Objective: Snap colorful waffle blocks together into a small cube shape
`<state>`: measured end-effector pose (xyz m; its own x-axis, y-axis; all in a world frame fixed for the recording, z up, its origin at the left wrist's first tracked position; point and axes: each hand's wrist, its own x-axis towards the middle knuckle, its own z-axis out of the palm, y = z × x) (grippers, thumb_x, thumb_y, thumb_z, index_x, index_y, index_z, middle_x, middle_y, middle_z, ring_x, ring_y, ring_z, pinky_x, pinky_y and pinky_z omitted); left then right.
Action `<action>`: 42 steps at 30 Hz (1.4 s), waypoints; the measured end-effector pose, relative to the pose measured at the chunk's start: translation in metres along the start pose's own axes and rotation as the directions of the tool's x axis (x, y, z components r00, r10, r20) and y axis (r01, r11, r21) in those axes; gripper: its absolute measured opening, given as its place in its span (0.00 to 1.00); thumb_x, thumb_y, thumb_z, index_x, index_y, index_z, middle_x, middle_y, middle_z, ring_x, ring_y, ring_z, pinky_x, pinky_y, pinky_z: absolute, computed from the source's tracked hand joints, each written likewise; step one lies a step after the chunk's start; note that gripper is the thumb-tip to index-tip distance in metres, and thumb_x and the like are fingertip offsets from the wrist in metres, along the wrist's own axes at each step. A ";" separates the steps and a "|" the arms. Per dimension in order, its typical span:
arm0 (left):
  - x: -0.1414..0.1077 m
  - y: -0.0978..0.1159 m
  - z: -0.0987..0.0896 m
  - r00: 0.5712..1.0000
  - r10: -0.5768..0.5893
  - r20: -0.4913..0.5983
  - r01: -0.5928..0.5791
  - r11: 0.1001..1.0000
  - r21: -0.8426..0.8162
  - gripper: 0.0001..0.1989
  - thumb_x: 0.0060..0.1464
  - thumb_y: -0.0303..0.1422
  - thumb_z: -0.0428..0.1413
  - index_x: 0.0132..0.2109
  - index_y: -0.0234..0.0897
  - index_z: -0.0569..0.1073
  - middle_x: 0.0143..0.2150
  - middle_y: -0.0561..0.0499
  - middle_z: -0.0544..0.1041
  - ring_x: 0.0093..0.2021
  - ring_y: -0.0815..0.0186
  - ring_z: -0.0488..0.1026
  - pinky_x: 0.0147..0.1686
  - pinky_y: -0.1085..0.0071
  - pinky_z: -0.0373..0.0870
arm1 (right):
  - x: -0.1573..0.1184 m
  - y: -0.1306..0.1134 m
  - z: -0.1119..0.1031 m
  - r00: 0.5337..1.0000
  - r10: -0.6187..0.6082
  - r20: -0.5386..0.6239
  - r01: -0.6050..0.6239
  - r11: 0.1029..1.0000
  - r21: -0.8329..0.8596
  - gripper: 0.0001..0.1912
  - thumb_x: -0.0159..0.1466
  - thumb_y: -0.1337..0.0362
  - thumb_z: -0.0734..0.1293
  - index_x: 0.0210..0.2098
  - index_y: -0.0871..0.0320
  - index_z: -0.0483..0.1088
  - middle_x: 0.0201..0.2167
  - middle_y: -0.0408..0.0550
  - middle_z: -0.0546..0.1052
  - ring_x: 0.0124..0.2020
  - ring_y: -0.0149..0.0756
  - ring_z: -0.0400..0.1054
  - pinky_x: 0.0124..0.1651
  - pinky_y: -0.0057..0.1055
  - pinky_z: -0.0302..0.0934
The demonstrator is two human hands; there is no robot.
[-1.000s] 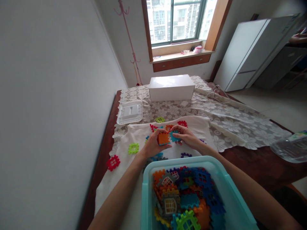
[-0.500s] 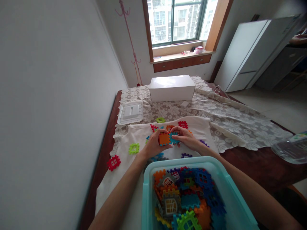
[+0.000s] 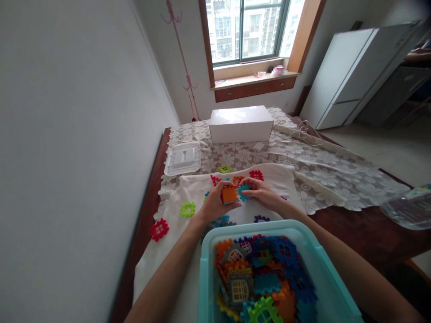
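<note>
My left hand (image 3: 215, 202) is closed round an orange block piece (image 3: 229, 195) with blue toothed edges, above the white cloth. My right hand (image 3: 261, 193) pinches a light blue toothed piece (image 3: 243, 192) at the right side of the orange one. The two pieces touch or nearly touch; the exact join is too small to tell. Around the hands on the cloth lie a red window piece (image 3: 256, 175), a lime green piece (image 3: 187, 209) and a purple piece (image 3: 261, 219).
A teal bin (image 3: 208, 269) of mixed pieces stands between my forearms. Further back are a white box (image 3: 241, 130) and a clear lid (image 3: 183, 158). At the left lies a red piece (image 3: 159, 229); a clear container (image 3: 406, 211) is at the right.
The light blue piece now sits tilted against the orange one, turned slightly with my right hand. My left hand keeps its hold.
</note>
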<state>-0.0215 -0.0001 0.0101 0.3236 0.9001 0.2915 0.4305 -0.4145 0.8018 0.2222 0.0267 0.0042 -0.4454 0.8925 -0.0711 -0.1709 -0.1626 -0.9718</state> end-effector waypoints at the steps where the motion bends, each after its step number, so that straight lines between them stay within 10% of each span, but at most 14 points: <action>1: 0.000 0.000 0.000 1.000 -0.001 -0.001 0.001 1.000 0.001 0.32 0.50 0.47 0.77 0.56 0.44 0.74 0.51 0.49 0.82 0.47 0.57 0.79 0.51 0.60 0.75 | 0.000 0.000 0.000 1.000 -0.003 0.000 0.003 1.000 -0.008 0.23 0.54 0.55 0.85 0.45 0.52 0.78 0.44 0.44 0.79 0.40 0.37 0.70 0.43 0.33 0.64; 16: -0.001 -0.001 0.001 1.000 -0.013 -0.004 0.013 1.000 -0.001 0.33 0.50 0.46 0.77 0.57 0.44 0.74 0.51 0.49 0.82 0.46 0.57 0.80 0.49 0.61 0.76 | 0.000 -0.002 -0.002 0.998 -0.047 0.029 0.048 0.998 -0.050 0.20 0.56 0.55 0.81 0.47 0.50 0.82 0.53 0.49 0.83 0.50 0.45 0.75 0.53 0.40 0.69; 22: 0.000 -0.002 0.001 1.000 -0.008 0.003 0.008 1.000 0.002 0.33 0.50 0.47 0.78 0.57 0.44 0.74 0.50 0.49 0.82 0.46 0.57 0.80 0.48 0.62 0.76 | 0.000 0.005 -0.003 0.999 -0.043 0.017 0.044 0.997 -0.065 0.26 0.56 0.52 0.84 0.48 0.51 0.73 0.44 0.44 0.77 0.34 0.35 0.69 0.36 0.33 0.68; 42: 0.000 0.002 0.001 0.999 -0.015 0.031 0.014 1.000 0.021 0.32 0.50 0.45 0.77 0.57 0.45 0.74 0.51 0.50 0.82 0.47 0.56 0.80 0.50 0.61 0.76 | -0.004 -0.004 0.004 0.996 -0.050 0.071 0.059 0.989 -0.136 0.24 0.58 0.50 0.83 0.47 0.50 0.76 0.40 0.44 0.79 0.31 0.34 0.66 0.33 0.32 0.64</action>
<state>-0.0202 -0.0006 0.0112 0.3429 0.9016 0.2638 0.4528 -0.4047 0.7944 0.2213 0.0217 0.0088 -0.4971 0.8677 -0.0061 -0.0760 -0.0506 -0.9958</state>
